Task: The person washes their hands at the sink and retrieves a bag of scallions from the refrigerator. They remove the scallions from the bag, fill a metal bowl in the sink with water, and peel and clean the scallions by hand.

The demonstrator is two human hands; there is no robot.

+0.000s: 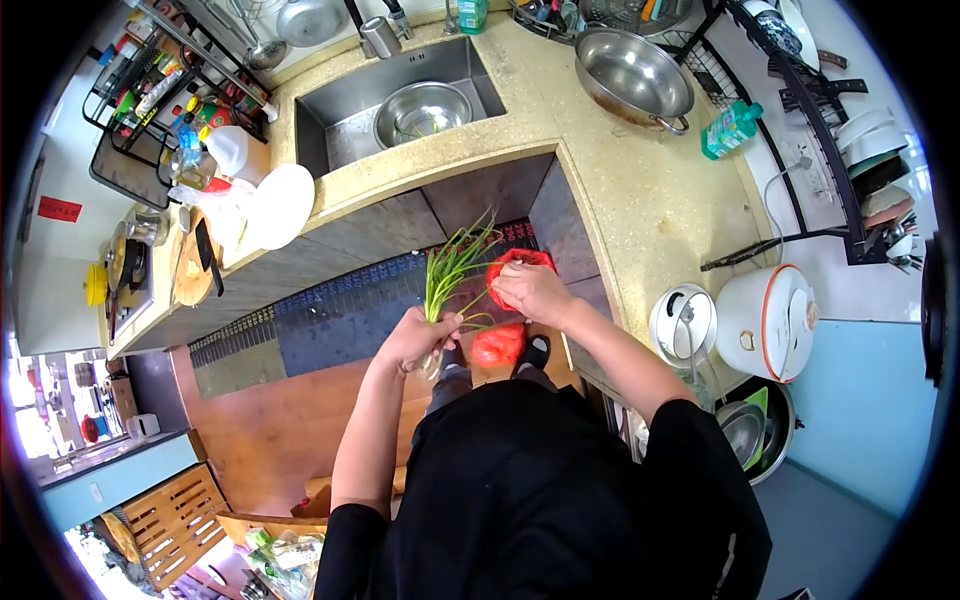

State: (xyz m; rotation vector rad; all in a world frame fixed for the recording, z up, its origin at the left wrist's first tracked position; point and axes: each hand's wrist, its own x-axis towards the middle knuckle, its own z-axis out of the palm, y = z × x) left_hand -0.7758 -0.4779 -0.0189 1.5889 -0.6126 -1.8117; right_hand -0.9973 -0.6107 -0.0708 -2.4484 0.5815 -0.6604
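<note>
My left hand (415,340) is closed around a bunch of green onions (452,270), gripping it near the white root ends. The green leaves point up and away, toward the cabinet below the sink. My right hand (532,290) is closed in a pinch just right of the bunch, over an open red plastic bag (508,264). Whatever is between its fingertips is too small to make out. Below that hand, another patch of red plastic (497,346) shows near my feet; I cannot tell whether it is the same bag.
A steel bowl (424,112) with a few green bits stands in the sink (340,150). On the right counter are a large steel pan (634,78), a green bottle (731,130) and a white rice cooker (765,322). A cutting board (193,278) with a knife lies left.
</note>
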